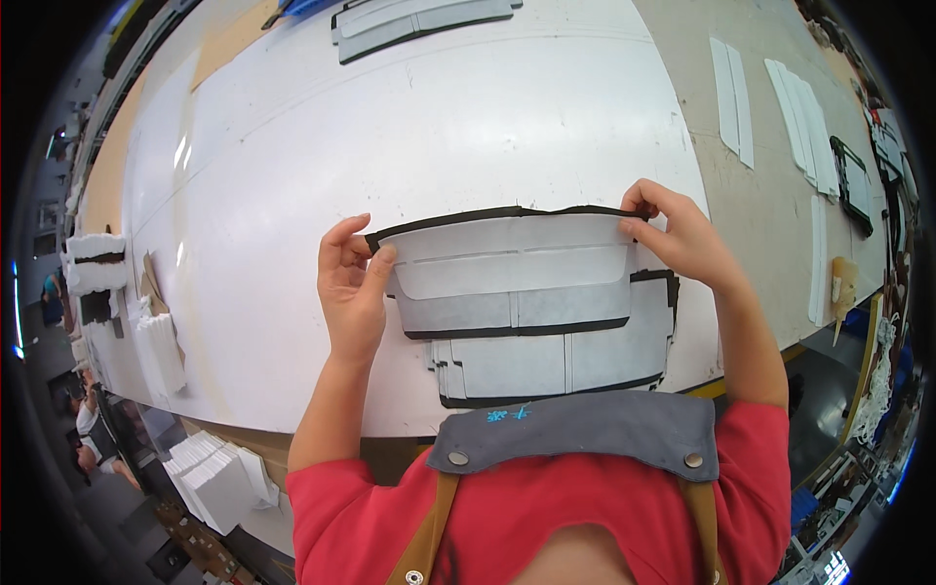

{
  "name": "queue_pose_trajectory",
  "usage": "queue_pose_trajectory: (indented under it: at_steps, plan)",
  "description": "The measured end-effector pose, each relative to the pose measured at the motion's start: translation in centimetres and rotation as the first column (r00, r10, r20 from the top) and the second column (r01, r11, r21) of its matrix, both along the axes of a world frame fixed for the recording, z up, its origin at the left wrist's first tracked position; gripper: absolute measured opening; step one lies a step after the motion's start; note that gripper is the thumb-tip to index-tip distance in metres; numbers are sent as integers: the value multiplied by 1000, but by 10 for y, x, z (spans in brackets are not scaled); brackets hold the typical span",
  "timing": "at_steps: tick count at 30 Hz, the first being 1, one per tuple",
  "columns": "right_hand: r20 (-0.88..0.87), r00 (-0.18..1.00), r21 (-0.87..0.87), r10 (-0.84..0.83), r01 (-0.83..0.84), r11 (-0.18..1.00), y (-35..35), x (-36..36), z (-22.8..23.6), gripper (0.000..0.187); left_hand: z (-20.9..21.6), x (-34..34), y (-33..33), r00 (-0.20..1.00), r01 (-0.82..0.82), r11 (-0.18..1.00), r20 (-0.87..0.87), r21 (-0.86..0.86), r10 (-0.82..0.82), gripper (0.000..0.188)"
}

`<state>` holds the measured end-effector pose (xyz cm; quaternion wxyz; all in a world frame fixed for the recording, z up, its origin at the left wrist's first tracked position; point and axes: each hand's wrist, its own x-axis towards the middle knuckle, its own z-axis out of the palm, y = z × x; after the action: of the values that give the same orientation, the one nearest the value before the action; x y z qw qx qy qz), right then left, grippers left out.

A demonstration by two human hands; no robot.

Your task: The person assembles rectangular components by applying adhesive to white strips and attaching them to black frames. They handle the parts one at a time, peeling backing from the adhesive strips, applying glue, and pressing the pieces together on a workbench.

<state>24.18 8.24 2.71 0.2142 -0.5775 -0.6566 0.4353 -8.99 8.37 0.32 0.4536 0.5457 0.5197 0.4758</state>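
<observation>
A pale grey sheet panel with black edging (468,310) is stretched between my two hands, its long black edge away from me. At its far left corner, my left hand (353,278) pinches the edge between thumb and fingers. My right hand (673,229) grips the far right corner the same way. A whitish flap with a slotted line covers the panel's upper part. Partly under it, nearer to me, lie similar black-edged grey panels (614,356), stacked with uneven edges; the held panel hides part of them.
Across the white table (273,166), more black-edged grey panels (429,34) lie at the far side. White strips (731,102) and a glue bottle (842,288) are on the right. White stacks (161,351) sit at the left edge, with white sheets (216,478) below. Another person (93,434) is far left.
</observation>
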Motion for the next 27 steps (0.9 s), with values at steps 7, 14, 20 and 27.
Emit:
queue_pose_trajectory:
  at_steps: [7,14,20,27]
  plan:
    - [-184,972,125,-145,170,978,117,-8,-15,13,-2,-8,121,996,-86,988,-15,125,89,34]
    - [-377,881,201,-284,378,904,279,-49,-40,27,-19,-33,285,958,-240,939,-94,246,270,34]
    - [-87,871,366,-483,479,798,336,-55,-63,33,-55,-28,350,826,-238,894,-406,380,392,41]
    - [7,864,426,-504,454,783,340,-59,-77,35,-67,-26,347,791,-276,885,-434,376,431,38]
